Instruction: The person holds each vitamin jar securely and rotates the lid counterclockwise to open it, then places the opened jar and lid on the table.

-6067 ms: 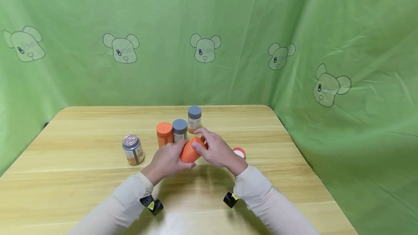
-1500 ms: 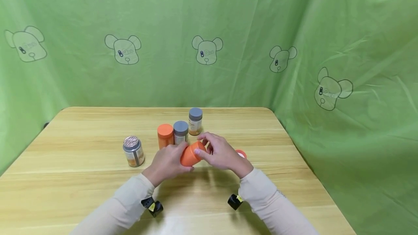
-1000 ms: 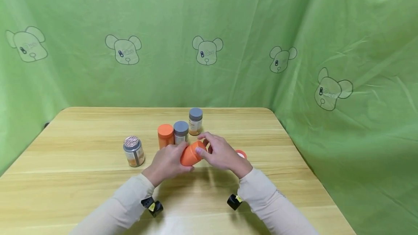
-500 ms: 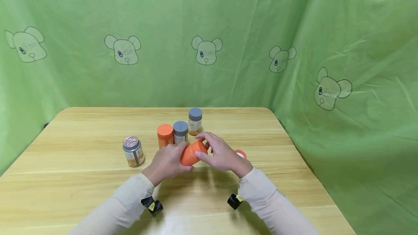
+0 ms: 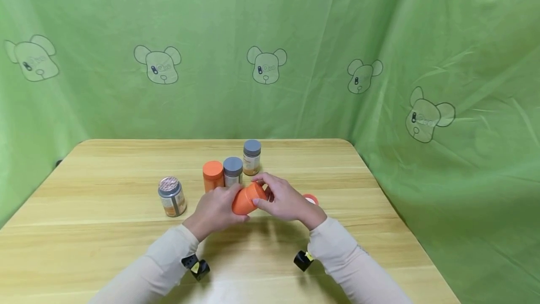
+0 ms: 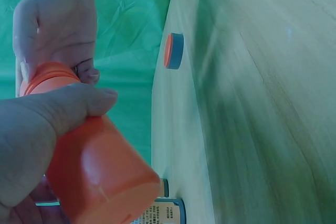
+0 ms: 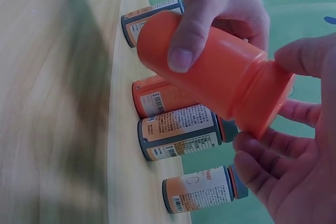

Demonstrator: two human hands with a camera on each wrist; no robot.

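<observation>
An orange plastic bottle is held tilted above the table, its cap end pointing up and to the right. My left hand grips the body, thumb across its side. At the other end, my right hand pinches the orange cap between the thumb on one edge and fingertips on the opposite edge. A groove shows between cap and body. Behind my left hand stand another orange bottle and a grey-capped jar side by side. My right wrist partly hides a loose lid on the table.
A capless jar with a foil-like top stands on the left of the wooden table. Farther back is another grey-capped jar. Green curtains hang along the back and right sides.
Compared with the oldest frame, both hands and the bottle sit slightly lower in view. My right thumb and fingers have shifted around the cap. The left hand keeps its grip on the bottle.
</observation>
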